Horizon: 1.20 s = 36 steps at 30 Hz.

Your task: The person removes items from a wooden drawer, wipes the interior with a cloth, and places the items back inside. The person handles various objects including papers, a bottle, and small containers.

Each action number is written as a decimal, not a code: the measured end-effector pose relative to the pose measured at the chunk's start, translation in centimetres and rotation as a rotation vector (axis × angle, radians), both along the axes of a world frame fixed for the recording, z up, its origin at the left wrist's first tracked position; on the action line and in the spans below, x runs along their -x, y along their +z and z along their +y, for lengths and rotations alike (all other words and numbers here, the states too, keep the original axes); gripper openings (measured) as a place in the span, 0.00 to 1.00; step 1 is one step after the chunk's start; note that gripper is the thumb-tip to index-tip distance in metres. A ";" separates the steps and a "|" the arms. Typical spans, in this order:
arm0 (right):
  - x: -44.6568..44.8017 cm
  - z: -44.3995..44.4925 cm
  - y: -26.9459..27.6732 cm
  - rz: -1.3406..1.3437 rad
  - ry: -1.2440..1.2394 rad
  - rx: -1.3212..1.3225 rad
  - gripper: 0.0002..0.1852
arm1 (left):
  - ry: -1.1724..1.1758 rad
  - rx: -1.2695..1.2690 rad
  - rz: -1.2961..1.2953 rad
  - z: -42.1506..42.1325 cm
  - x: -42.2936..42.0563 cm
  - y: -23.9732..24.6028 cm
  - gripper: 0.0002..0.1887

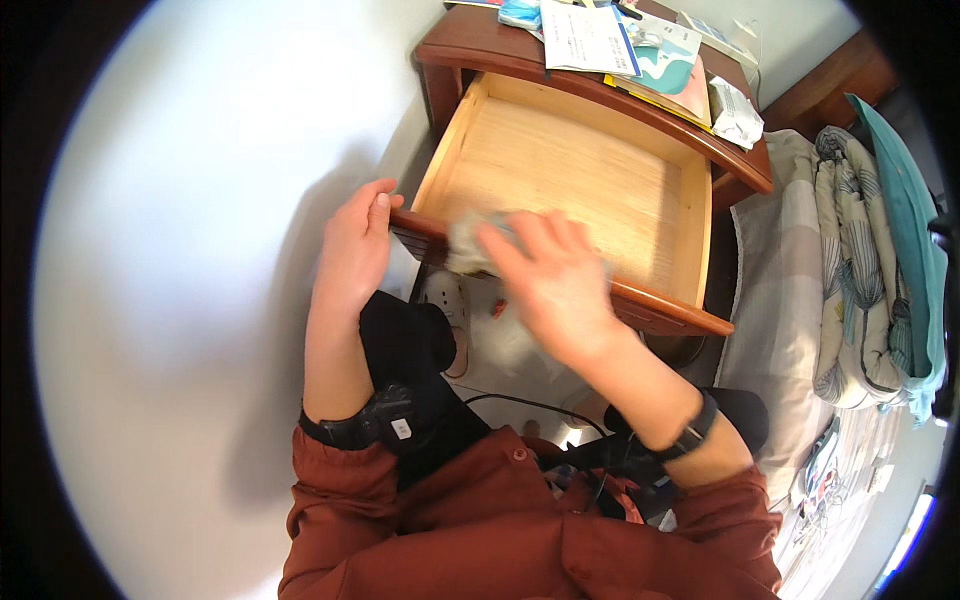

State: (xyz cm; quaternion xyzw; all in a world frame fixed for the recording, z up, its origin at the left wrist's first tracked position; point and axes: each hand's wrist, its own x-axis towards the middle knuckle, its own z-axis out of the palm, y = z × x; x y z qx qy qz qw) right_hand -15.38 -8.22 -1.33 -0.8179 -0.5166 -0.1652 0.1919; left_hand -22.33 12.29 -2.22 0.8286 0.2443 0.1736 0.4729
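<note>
A wooden drawer (pixel 570 150) stands pulled out from a reddish-brown cabinet (pixel 480 37), its pale inside bare. My left hand (pixel 356 244) grips the left end of the drawer front (pixel 667 304), thumb uppermost. Blurred by motion, my right hand (pixel 559 281) holds a crumpled greyish cloth (pixel 472 244) against the top edge of that front. The palm and part of the cloth are hidden under the fingers.
Papers (pixel 589 37), booklets (pixel 671 64) and a white packet (pixel 736 112) lie on the cabinet top. A white wall (pixel 187 225) rises close at left. At right is a bed with folded bedding (pixel 862 277). A light-coloured shoe (pixel 448 300) shows below the drawer.
</note>
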 end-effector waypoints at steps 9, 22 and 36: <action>0.4 -0.3 0.6 -0.014 0.024 0.071 0.27 | -0.092 0.013 0.009 0.5 0.2 -0.7 0.12; 0.4 -20.5 -1.8 1.055 -0.895 -1.389 0.16 | -0.549 -0.551 -0.337 -10.4 -4.5 3.1 0.12; -1.6 -16.7 -10.5 1.183 -0.900 -1.666 0.14 | -0.967 -0.807 0.000 -23.6 -9.0 1.4 0.17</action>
